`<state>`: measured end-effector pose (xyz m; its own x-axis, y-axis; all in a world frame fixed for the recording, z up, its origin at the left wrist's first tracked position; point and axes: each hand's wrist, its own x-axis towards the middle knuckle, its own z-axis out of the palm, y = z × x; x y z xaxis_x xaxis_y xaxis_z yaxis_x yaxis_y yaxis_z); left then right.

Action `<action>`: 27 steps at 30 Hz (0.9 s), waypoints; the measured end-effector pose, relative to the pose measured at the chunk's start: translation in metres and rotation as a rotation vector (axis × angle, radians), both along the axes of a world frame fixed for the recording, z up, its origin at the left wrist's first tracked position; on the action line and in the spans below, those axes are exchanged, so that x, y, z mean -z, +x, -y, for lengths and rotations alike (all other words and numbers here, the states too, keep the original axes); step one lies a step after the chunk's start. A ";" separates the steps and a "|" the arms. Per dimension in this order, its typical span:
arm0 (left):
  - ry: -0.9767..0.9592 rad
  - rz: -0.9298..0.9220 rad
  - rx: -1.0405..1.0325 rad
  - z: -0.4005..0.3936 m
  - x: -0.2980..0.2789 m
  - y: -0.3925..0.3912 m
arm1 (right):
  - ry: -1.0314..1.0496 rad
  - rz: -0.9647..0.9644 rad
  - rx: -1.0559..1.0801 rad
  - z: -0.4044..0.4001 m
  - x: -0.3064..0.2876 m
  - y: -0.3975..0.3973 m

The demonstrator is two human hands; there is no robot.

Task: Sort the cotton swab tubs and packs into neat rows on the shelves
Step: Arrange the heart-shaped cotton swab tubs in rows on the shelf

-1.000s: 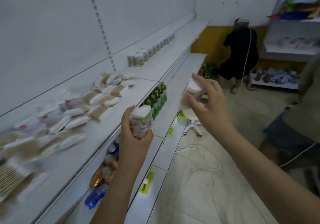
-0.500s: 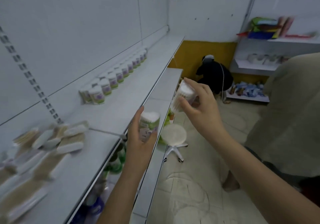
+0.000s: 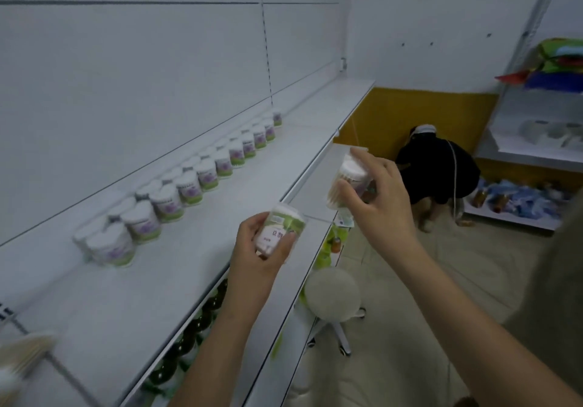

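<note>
My left hand (image 3: 252, 249) is at frame centre w/ its grip wrapped round a swab tub (image 3: 279, 233), fingers curled on the label side, thumb on the far side. The tub tilts, lid toward upper right, held over the front edge of the top shelf (image 3: 195, 268), not touching it.

My right hand (image 3: 375, 192) is right of centre, a bit higher, its grip pinching a 2nd tub (image 3: 347, 182) w/ fingertips round the lid end; this one is clear-sided, swab sticks showing, also tilted. It hangs in the air past the shelf edge, above the lower shelf (image 3: 318, 186).

On the top shelf, a tub row (image 3: 189, 186) runs from lower left up to mid-frame along the back wall, approx two deep, upright, white lids, green/purple labels, tubs touching or just beside each other. My 2 tubs are well apart from it, toward the shelf front.

Lower left corner: blurred swab packs (image 3: 22, 356) on the same shelf; can't tell how they lie.

Under the top shelf, green bottles (image 3: 189, 337) at bottom centre. A white stool (image 3: 331, 294) on the floor below my hands. Another person (image 3: 438, 173) in black crouches by the yellow wall, right of centre.
</note>
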<state>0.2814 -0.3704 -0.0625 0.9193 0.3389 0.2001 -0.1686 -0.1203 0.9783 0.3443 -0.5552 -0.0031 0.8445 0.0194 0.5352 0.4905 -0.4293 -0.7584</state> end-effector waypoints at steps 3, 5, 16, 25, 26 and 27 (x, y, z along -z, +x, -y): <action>-0.011 -0.022 -0.025 0.004 0.002 0.041 | 0.022 -0.026 -0.006 0.008 0.007 0.055; -0.019 -0.028 -0.029 0.005 0.005 0.069 | 0.042 -0.038 0.004 0.009 0.013 0.091; -0.030 -0.013 -0.030 -0.003 0.016 0.264 | -0.003 -0.084 0.004 -0.013 0.038 0.281; 0.060 0.004 -0.079 -0.006 0.011 0.380 | 0.013 -0.075 -0.078 -0.029 0.038 0.416; 0.105 -0.003 -0.080 -0.009 0.011 0.391 | 0.008 -0.078 -0.091 -0.032 0.041 0.434; 0.165 -0.011 -0.087 -0.011 0.010 0.402 | 0.005 -0.083 -0.107 -0.035 0.045 0.452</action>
<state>0.6831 -0.3593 -0.0730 0.8906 0.3804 0.2494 -0.1400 -0.2925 0.9460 0.7960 -0.5201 -0.0477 0.8791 0.1089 0.4640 0.4687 -0.3741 -0.8002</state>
